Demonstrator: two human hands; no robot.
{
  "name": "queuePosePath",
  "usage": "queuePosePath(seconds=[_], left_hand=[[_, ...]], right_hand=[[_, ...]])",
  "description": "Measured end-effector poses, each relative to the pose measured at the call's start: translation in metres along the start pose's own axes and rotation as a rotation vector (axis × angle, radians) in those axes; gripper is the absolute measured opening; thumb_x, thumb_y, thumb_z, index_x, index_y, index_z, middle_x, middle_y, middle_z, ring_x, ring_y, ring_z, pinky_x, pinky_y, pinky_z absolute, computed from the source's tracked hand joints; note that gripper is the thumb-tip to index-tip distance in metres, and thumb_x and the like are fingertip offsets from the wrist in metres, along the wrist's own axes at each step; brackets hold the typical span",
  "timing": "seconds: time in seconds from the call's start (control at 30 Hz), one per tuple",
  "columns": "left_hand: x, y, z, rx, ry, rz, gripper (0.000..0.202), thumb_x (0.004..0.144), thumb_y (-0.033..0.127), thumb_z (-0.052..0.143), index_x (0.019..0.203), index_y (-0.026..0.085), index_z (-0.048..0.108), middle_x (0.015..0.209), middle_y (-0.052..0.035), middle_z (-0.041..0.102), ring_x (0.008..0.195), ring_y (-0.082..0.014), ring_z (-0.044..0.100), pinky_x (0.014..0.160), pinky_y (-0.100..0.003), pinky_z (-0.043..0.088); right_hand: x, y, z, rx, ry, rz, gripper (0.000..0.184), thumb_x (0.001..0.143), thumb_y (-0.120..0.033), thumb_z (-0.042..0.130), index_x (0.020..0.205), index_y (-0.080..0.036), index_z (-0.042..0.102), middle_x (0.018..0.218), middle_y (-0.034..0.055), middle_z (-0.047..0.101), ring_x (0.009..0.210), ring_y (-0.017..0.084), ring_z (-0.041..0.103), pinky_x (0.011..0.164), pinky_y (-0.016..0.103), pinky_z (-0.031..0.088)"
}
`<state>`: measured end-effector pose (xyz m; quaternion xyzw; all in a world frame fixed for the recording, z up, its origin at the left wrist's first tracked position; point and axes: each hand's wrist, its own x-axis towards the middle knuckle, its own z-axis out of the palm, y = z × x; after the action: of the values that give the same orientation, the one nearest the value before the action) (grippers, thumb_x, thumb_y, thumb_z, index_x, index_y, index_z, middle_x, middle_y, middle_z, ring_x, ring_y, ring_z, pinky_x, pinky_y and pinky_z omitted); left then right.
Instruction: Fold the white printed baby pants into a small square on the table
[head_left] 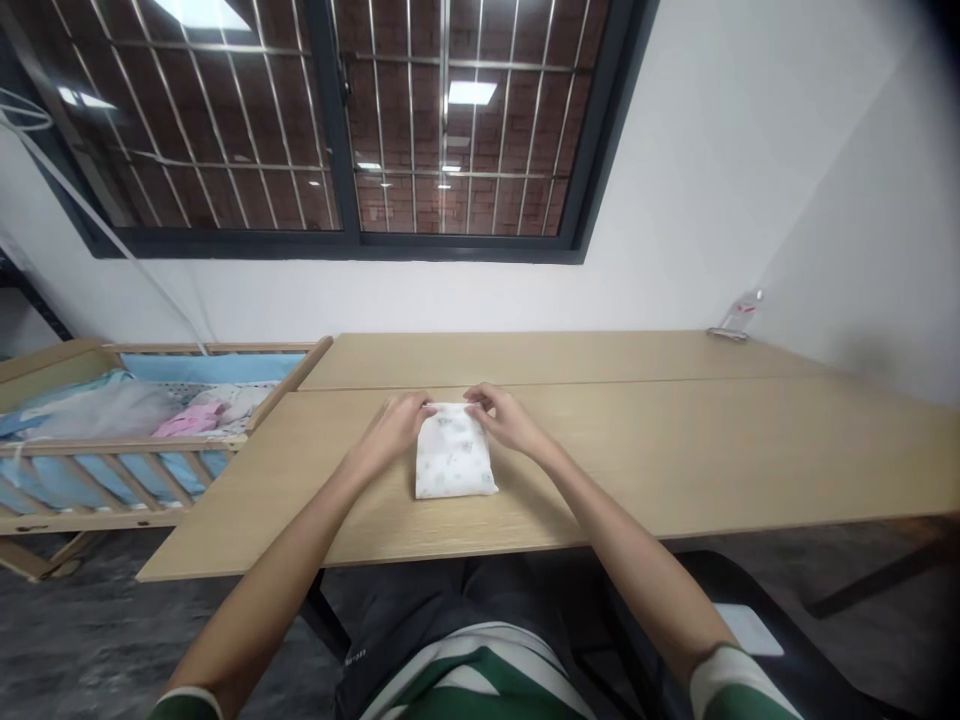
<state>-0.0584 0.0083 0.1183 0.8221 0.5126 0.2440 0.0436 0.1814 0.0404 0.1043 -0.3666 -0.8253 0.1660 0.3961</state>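
A folded white cloth (454,455) with a faint small print lies on the wooden table in front of me, in a roughly square shape. At its far left corner my left hand (403,425) pinches the edge between thumb and fingers. My right hand (504,415) grips the far right corner in the same way, thumb on top of the cloth. The cloth's near edge rests on the tabletop. Some fingertips of both hands are hidden behind the far edge.
The wooden table (675,450) reaches to the white wall, with a clear plastic bottle (739,315) at its far right corner. Left of the table stands a wooden crib (142,470) with blue lining and bedding. A black chair (720,590) is at my right.
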Motion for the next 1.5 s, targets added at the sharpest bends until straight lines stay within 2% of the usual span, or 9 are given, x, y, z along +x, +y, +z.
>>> queuePosePath(seconds=[0.17, 0.33, 0.47, 0.6, 0.73, 0.9, 1.03, 1.2, 1.5], left_hand=[[0.042, -0.023, 0.042, 0.101, -0.044, -0.095, 0.028, 0.102, 0.027, 0.042, 0.110, 0.016, 0.066, 0.118, -0.0147, 0.067, 0.112, -0.0261, 0.061, 0.094, -0.035, 0.043], [0.052, -0.027, 0.066, 0.161, -0.099, -0.128, 0.022, 0.099, 0.023, 0.048, 0.111, 0.016, 0.066, 0.117, -0.0150, 0.067, 0.111, -0.0241, 0.061, 0.093, -0.032, 0.042], [0.025, -0.004, 0.067, 0.215, -0.055, -0.129, 0.036, 0.101, 0.026, 0.042, 0.128, 0.007, 0.056, 0.125, -0.0217, 0.063, 0.118, -0.0289, 0.058, 0.098, -0.039, 0.042], [-0.038, 0.039, 0.076, 0.246, -0.047, -0.083, 0.046, 0.102, 0.038, 0.040, 0.133, 0.007, 0.055, 0.132, -0.0253, 0.060, 0.117, -0.0351, 0.058, 0.098, -0.047, 0.044], [-0.095, 0.074, 0.099, 0.304, 0.013, -0.097, 0.061, 0.099, 0.047, 0.044, 0.137, 0.001, 0.055, 0.142, -0.0298, 0.054, 0.128, -0.0441, 0.051, 0.100, -0.053, 0.043], [-0.112, 0.085, 0.112, 0.299, 0.031, -0.133, 0.055, 0.100, 0.049, 0.043, 0.128, 0.010, 0.067, 0.130, -0.0252, 0.065, 0.126, -0.0437, 0.054, 0.104, -0.057, 0.040], [-0.112, 0.084, 0.112, 0.340, 0.067, -0.155, 0.056, 0.100, 0.049, 0.041, 0.129, 0.008, 0.067, 0.129, -0.0252, 0.065, 0.125, -0.0417, 0.055, 0.103, -0.055, 0.042], [-0.115, 0.080, 0.115, 0.336, 0.099, -0.149, 0.058, 0.100, 0.050, 0.043, 0.139, 0.009, 0.058, 0.143, -0.0249, 0.055, 0.136, -0.0422, 0.046, 0.105, -0.054, 0.042], [-0.118, 0.073, 0.121, 0.305, 0.127, -0.124, 0.057, 0.099, 0.049, 0.045, 0.144, 0.015, 0.054, 0.149, -0.0216, 0.051, 0.138, -0.0407, 0.043, 0.106, -0.055, 0.041]], right_hand=[[0.031, 0.070, 0.039, -0.022, -0.023, 0.171, 0.016, 0.086, -0.012, 0.059, 0.099, -0.017, 0.066, 0.096, 0.0065, 0.073, 0.090, 0.018, 0.068, 0.079, 0.029, 0.053], [0.030, 0.095, 0.059, -0.084, -0.075, 0.252, 0.016, 0.083, -0.010, 0.057, 0.096, -0.015, 0.067, 0.090, 0.0055, 0.072, 0.082, 0.017, 0.066, 0.074, 0.027, 0.052], [0.027, 0.089, 0.055, -0.104, -0.089, 0.240, 0.021, 0.087, -0.017, 0.056, 0.104, -0.014, 0.069, 0.102, 0.0103, 0.073, 0.093, 0.021, 0.066, 0.087, 0.034, 0.052], [0.021, 0.057, 0.051, -0.117, -0.112, 0.153, 0.039, 0.098, -0.031, 0.049, 0.132, -0.016, 0.060, 0.138, 0.0165, 0.061, 0.126, 0.027, 0.057, 0.109, 0.045, 0.043], [0.001, 0.002, 0.057, -0.083, -0.374, -0.128, 0.054, 0.104, -0.047, 0.040, 0.151, -0.019, 0.046, 0.158, 0.0120, 0.043, 0.149, 0.026, 0.034, 0.122, 0.046, 0.027], [-0.025, -0.035, 0.078, 0.004, -0.722, -0.304, 0.056, 0.107, -0.049, 0.031, 0.156, -0.022, 0.038, 0.165, 0.0071, 0.028, 0.154, 0.021, 0.022, 0.126, 0.041, 0.018], [-0.028, -0.016, 0.086, -0.036, -0.780, -0.158, 0.056, 0.107, -0.052, 0.030, 0.157, -0.026, 0.038, 0.166, 0.0042, 0.026, 0.155, 0.020, 0.019, 0.127, 0.041, 0.013], [-0.014, 0.021, 0.083, -0.213, -0.740, -0.064, 0.064, 0.106, -0.059, 0.023, 0.161, -0.026, 0.024, 0.168, 0.0034, 0.015, 0.157, 0.021, 0.010, 0.127, 0.046, 0.004], [0.017, 0.064, 0.079, -0.395, -0.593, 0.082, 0.074, 0.102, -0.065, 0.020, 0.163, -0.023, 0.017, 0.169, 0.0059, 0.013, 0.157, 0.023, 0.007, 0.126, 0.045, -0.001]])
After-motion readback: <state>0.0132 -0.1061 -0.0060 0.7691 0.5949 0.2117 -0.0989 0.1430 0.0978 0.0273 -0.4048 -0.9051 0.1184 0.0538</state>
